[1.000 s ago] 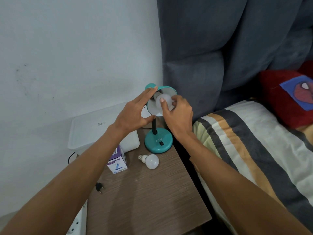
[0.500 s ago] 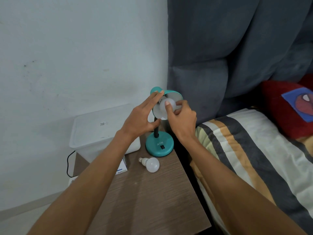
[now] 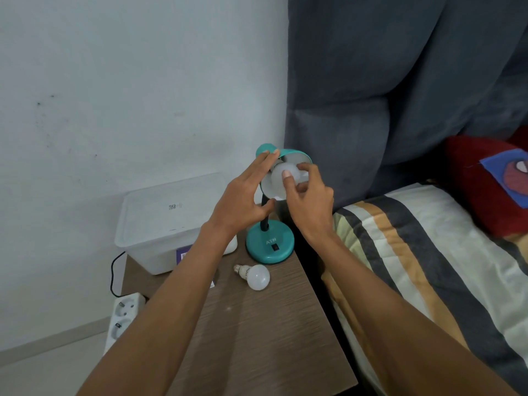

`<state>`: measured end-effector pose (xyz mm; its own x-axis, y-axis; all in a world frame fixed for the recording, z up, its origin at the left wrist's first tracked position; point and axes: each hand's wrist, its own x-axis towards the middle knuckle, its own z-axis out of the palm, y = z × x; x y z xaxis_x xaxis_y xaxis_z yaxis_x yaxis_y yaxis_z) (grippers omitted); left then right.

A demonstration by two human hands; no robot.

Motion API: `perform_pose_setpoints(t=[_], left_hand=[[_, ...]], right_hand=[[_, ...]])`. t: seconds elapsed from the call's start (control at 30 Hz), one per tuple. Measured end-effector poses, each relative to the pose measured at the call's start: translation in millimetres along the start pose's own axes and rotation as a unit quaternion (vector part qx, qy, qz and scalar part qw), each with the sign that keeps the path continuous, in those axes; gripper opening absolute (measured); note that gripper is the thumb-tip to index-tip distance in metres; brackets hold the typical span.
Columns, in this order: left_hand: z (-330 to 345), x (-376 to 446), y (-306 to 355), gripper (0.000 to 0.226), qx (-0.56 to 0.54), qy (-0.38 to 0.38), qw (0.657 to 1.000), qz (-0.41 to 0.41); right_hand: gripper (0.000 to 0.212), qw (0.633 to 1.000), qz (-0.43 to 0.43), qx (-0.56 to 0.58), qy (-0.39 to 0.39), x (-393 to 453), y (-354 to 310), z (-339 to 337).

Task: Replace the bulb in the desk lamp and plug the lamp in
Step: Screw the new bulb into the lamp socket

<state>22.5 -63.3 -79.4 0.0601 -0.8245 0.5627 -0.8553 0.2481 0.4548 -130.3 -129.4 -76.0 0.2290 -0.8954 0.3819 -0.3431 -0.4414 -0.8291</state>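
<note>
- A white bulb point(image 3: 281, 175) sits inside the mouth of the teal lamp shade point(image 3: 295, 157), a little above the middle of the frame.
- The right hand point(image 3: 310, 201) comes in from the lower right and closes its fingers on that bulb: the thumb point(image 3: 287, 178) lies across the front of the globe and the other fingertips curl round its right side.
- The left hand point(image 3: 243, 201) reaches from the lower left with fingers spread apart; its upper fingertips rest on the top rim of the shade and its thumb points toward the black neck point(image 3: 265, 212) below, without being closed on anything.
- The desk lamp's round teal base point(image 3: 270, 242), with a small black switch on its front, stands at the far right corner of the brown bedside table point(image 3: 257, 338).
- A second bulb point(image 3: 254, 275) lies on its side on the table just in front of the base, screw cap pointing to the upper left.
- A white lidded box point(image 3: 168, 218) stands left of the lamp at the table's back; a purple-and-white carton point(image 3: 183, 254) shows partly behind the left forearm.
- A white power strip point(image 3: 123, 315) lies at the table's left edge, with a black cable point(image 3: 113, 270) looping above it.
- At the right, a striped blanket point(image 3: 428, 267), a red cushion point(image 3: 485, 184) and a grey upholstered headboard point(image 3: 385, 81).
</note>
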Motion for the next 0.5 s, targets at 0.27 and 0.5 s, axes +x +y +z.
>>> perform_pose_setpoints(t=[0.27,0.5], left_hand=[[0.4,0.8,-1.0,0.093,0.007,-0.007,1.0,0.003],[-5.3,2.6,-3.5,0.092,0.002,-0.017,1.0,0.0]], right_hand=[[0.035,0.997,-0.049,-0.027,0.043,3.2,-4.8,2.7],[0.047,0.999,-0.046,-0.017,0.0,1.4,-3.8,1.7]])
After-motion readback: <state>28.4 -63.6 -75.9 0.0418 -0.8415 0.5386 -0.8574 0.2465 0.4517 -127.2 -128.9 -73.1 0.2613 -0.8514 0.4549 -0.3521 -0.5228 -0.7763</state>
